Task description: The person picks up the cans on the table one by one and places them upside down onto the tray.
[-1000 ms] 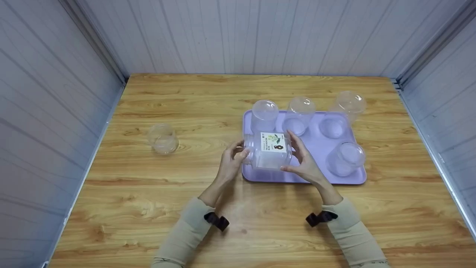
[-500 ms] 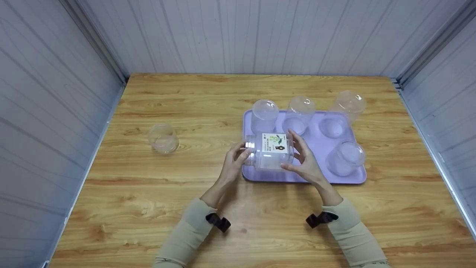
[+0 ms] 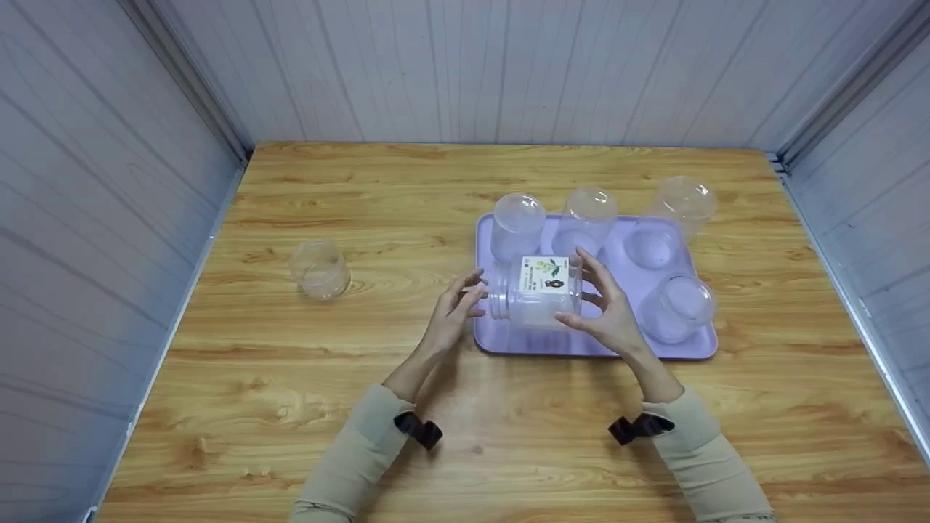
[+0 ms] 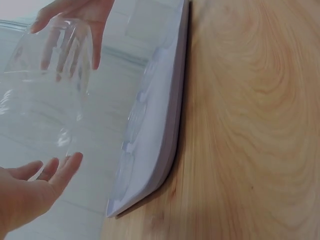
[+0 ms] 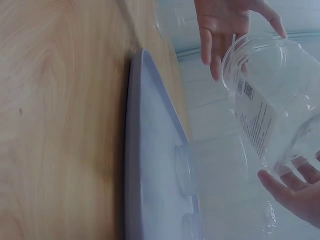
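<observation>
My right hand (image 3: 607,312) grips a clear plastic jar (image 3: 541,309) by its base, thumb and fingers spread around it. The jar lies on its side over the lilac tray (image 3: 610,345), its threaded mouth toward the left and a white label with a plant picture facing up. My left hand (image 3: 454,312) is at the mouth end, fingers loosely bent beside the rim. In the left wrist view the left fingers (image 4: 65,172) stand just off the rim. In the right wrist view a second printed label (image 5: 254,117) shows on the jar's side.
Several clear jars stand along the tray's back, including one at the back left (image 3: 517,221) and one at the back right (image 3: 683,203). Another jar (image 3: 674,312) is at its right side. A lone clear jar (image 3: 320,270) sits left on the wooden table (image 3: 363,218). Pale panels (image 3: 465,73) enclose the table.
The jar has shifted slightly to the right with my right hand. My left fingers, earlier around the jar's neck, are now loosened and beside its mouth.
</observation>
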{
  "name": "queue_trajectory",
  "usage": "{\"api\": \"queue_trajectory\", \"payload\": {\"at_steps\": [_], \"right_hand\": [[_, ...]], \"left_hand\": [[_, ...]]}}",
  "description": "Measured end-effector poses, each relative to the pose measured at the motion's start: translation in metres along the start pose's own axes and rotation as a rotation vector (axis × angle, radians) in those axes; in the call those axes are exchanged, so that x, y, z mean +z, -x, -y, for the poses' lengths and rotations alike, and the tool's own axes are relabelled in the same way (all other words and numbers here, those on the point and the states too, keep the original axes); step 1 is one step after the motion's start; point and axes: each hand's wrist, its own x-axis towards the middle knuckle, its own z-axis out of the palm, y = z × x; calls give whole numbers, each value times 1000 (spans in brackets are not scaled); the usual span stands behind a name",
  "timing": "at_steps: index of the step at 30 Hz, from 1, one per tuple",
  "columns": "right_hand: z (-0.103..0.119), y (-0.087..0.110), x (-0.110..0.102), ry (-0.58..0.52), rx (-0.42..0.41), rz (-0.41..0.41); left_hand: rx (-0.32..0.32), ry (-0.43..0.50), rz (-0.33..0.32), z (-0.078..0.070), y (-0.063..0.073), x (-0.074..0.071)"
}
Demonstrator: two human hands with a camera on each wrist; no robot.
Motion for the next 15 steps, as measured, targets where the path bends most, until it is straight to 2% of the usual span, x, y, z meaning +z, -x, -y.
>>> {"api": "queue_trajectory", "payload": {"at_steps": [5,8,15], "right_hand": [[2,0,-7,58,22,3],[5,-1,-10,108,32,12],[7,-1,-19,283,25,30]], "left_hand": [[-16,-49,-22,-16,4,-6],[-23,-90,-58,-23,6,-9],[-25,-160,-138,-25,5,-28]]}}
